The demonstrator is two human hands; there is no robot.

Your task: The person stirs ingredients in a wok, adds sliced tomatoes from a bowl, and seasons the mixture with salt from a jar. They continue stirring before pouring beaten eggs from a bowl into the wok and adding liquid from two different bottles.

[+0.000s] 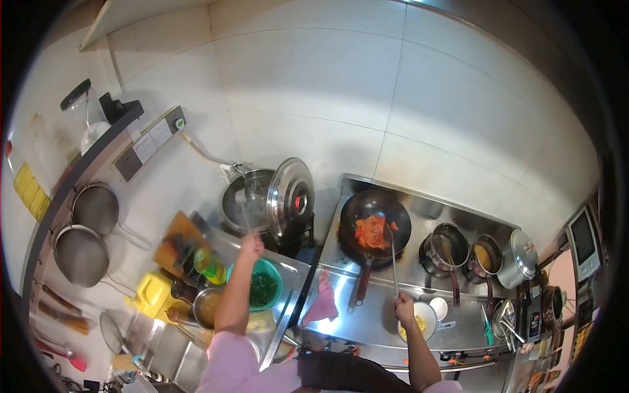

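Note:
My left hand [251, 245] is closed around the long handle of a ladle [244, 208] that reaches into the large steel pot [230, 213]. The ladle's head inside the pot is hard to make out. A domed steel lid [290, 202] with a red-centred knob leans on the pot's right side. My right hand [404, 310] grips the long metal handle of a wok spatula [394, 268]. Its head is in the black wok [352, 213], at the right side of the orange-red food [372, 232]. The wok stands on the steel stove.
A teal basin [278, 280] of chopped greens stands right of my left forearm. A yellow jug [152, 291] and bottles crowd the left counter. Beside my right hand are a white bowl [426, 313] with yellow food and a pink cloth [321, 306]. Two saucepans [447, 243] stand right of the wok.

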